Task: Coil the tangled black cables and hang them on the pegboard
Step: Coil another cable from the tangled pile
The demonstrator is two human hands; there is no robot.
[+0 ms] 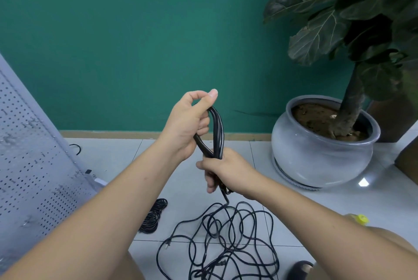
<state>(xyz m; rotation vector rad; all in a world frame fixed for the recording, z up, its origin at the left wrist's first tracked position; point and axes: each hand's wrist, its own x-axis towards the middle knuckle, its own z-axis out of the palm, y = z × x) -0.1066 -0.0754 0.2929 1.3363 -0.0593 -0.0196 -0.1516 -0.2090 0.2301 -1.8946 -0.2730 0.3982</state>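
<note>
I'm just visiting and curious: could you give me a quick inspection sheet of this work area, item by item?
Surface: pale tiled floor, glossy, with a glare spot near the pot.
Job's things: cable loops held up; tangled black cable on the floor; coiled cable bundle lying left of it; pegboard at the left, no coil seen hanging on its visible part.
Clutter: yellow cap at the right, partly hidden; small white object by the pegboard.
Grips: left hand holds the loops' top; right hand grips them lower down.
Cables: one strand trails from the right hand into the tangle.
Surroundings: green wall; potted plant in a grey pot.
</note>
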